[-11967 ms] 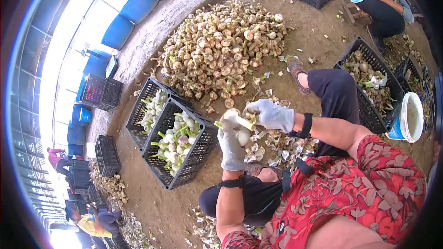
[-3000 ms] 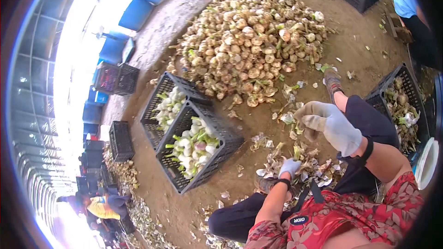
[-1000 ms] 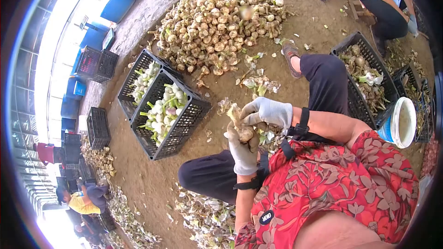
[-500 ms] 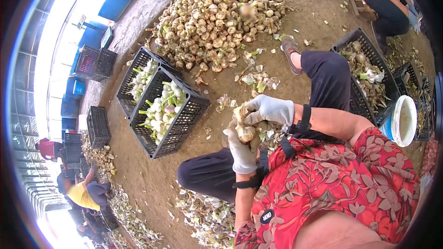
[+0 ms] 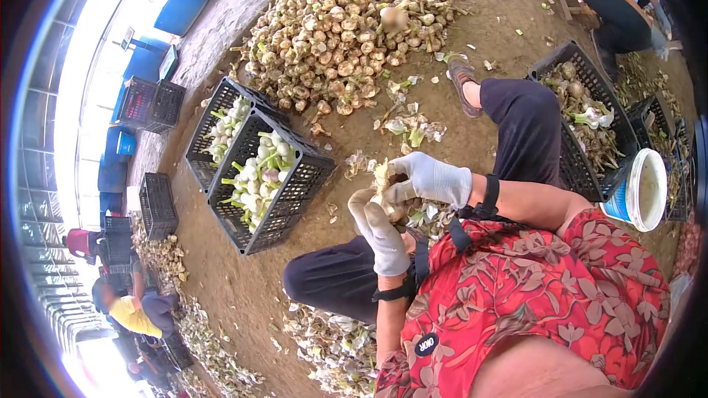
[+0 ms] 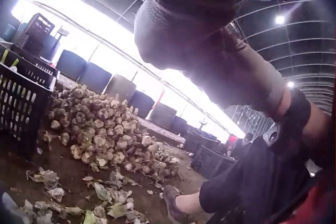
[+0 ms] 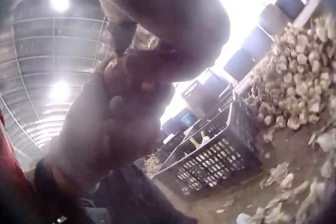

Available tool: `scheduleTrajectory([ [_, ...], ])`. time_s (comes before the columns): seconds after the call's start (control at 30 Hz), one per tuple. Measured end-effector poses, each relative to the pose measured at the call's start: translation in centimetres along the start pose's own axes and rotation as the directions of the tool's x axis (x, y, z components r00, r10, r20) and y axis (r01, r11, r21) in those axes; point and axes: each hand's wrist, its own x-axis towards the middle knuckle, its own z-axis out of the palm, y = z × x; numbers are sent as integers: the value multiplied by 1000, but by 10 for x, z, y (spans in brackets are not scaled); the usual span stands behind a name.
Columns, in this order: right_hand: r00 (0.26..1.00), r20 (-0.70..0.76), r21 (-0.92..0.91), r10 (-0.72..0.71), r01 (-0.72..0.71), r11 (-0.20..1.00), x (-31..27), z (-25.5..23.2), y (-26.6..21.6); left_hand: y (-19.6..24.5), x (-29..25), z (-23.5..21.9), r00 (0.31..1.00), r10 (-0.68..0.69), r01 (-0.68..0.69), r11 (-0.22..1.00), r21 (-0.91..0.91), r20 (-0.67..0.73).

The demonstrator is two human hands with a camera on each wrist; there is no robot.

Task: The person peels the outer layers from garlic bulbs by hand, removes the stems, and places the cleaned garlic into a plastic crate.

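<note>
- Two fingers of the left hand (image 5: 381, 237) are raised higher than they were half a second ago, and more of their length is shown.
- Both hands have been brought together since three seconds ago, when they were seen apart.
- By the left hand, the garlic bulb (image 5: 396, 213) is held from below, with the two raised fingers beside it.
- By the right hand (image 5: 436, 178), the bulb is pinched near its top, where pale dry leaves (image 5: 381, 177) are seen sticking up.
- The garlic bulb is kept between the two gloved hands, above the ground and in front of the red flowered shirt (image 5: 538, 287); much of it is hidden by fingers.
- Left of the hands, white bulbs with green stems (image 5: 258, 177) are held in a black crate (image 5: 304, 193), and a second black crate (image 5: 200, 136) is placed right beside it.
- Past the crates, a big pile of brown bulbs (image 5: 343, 37) is seen on the ground.
- Scraps of peel (image 5: 413, 129) are spread between the pile and the hands.
</note>
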Motion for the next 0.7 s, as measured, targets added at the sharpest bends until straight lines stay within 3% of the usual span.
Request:
scheduleTrajectory([
  [0.07, 995, 15, 146, 100, -101, 984, -1, 1, 1, -1, -1, -3, 1000, 10, -9, 999, 49, -14],
  [0.1, 989, 19, 84, 145, -146, 986, 0, -3, 1, -2, -2, -7, 989, -141, 146, 980, -133, 42],
  [0.2, 990, 61, 68, 131, -135, 989, 0, -10, 5, 13, 0, -11, 920, -284, 361, 884, -299, 271],
  [0.23, 986, 67, 84, 152, -158, 984, -3, -10, -2, 13, 1, -11, 920, -259, 348, 884, -313, 293],
  [0.33, 985, 17, 64, 171, -171, 983, -4, -4, -18, 15, 0, -4, 956, -253, 285, 920, -271, 145],
  [0.37, 1000, 8, -81, 22, -21, 996, 4, -3, -4, 8, 3, 7, 991, -133, 125, 972, -200, -29],
  [0.47, 989, -78, -249, -124, 101, 963, 0, 6, -14, 12, 3, 6, 988, -152, 150, 976, -159, 3],
  [0.5, 995, -77, -180, -66, 52, 982, 0, 6, -11, 20, -2, 9, 969, -249, 246, 948, -203, 11],
  [0.6, 999, -40, -69, -25, 22, 997, 4, -4, 8, 15, 1, -2, 929, -323, 363, 888, -283, 179],
  [0.7, 998, 4, 15, 60, -60, 998, 3, -8, 3, 20, 3, 0, 931, -270, 341, 883, -323, 245],
])
